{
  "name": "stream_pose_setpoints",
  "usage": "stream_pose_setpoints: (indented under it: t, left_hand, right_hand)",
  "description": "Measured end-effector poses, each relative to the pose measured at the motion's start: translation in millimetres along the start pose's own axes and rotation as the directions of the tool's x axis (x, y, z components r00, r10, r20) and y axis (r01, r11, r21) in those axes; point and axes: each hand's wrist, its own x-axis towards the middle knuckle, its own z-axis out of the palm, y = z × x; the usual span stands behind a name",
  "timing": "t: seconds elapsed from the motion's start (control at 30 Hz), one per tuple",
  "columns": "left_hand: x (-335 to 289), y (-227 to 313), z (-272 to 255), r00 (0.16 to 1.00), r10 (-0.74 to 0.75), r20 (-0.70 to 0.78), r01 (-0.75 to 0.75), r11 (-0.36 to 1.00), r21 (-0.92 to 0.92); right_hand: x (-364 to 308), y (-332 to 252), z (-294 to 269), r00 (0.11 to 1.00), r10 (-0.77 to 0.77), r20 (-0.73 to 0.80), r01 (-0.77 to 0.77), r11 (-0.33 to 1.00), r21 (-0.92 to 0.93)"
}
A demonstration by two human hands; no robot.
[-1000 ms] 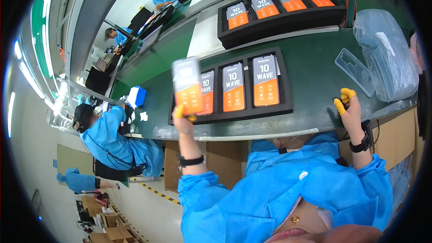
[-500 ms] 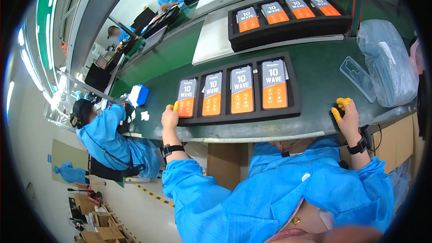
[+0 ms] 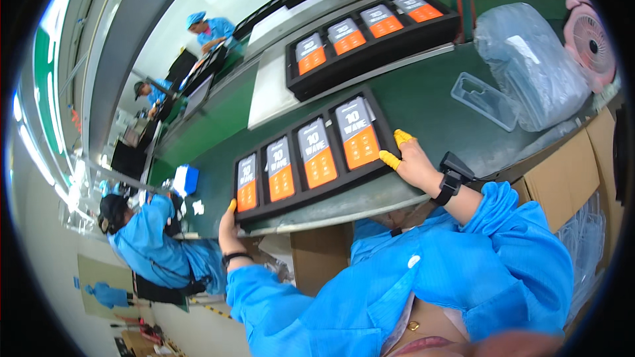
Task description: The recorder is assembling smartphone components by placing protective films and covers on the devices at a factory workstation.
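In front of me a black foam tray [image 3: 298, 175] holds a row of several smartphones [image 3: 357, 135], each faced with a grey and orange film. My left hand [image 3: 229, 230] is at the tray's left end, a yellow finger cot on the fingertip at its edge. At the opposite end my right hand [image 3: 415, 162] grips the right edge, with yellow cots on thumb and finger. The hidden fingers of both hands cannot be seen.
Beyond lies a second black tray [image 3: 377, 47] with similar phones. To the right are a clear plastic case [image 3: 486, 100], a bag of clear plastic pieces [image 3: 529, 66] and a pink fan [image 3: 591, 45]. A co-worker [image 3: 159, 238] sits at left. Cardboard [image 3: 565, 162] stands below right.
My right hand has come from the bench at right to the tray's right end. My left hand stays at the left end. The whole view has tilted and shifted.
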Motion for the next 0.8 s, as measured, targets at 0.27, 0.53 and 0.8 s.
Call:
stream_pose_setpoints:
  t: [0.27, 0.53, 0.8]
  left_hand:
    - [-83, 53, 24, 0.91, 0.395, 0.125, -0.377, 0.914, -0.147]
    - [-10, 126, 192, 0.849, 0.51, 0.136, -0.456, 0.838, -0.3]
    - [129, 122, 309, 0.758, 0.648, 0.069, -0.523, 0.541, 0.659]
  right_hand:
    - [5, -1, -51, 0.964, 0.149, -0.221, -0.032, 0.889, 0.457]
    - [127, -3, -173, 0.916, 0.132, -0.378, 0.195, 0.679, 0.708]
    - [242, 107, -181, 0.756, 0.174, -0.631, 0.167, 0.881, 0.443]
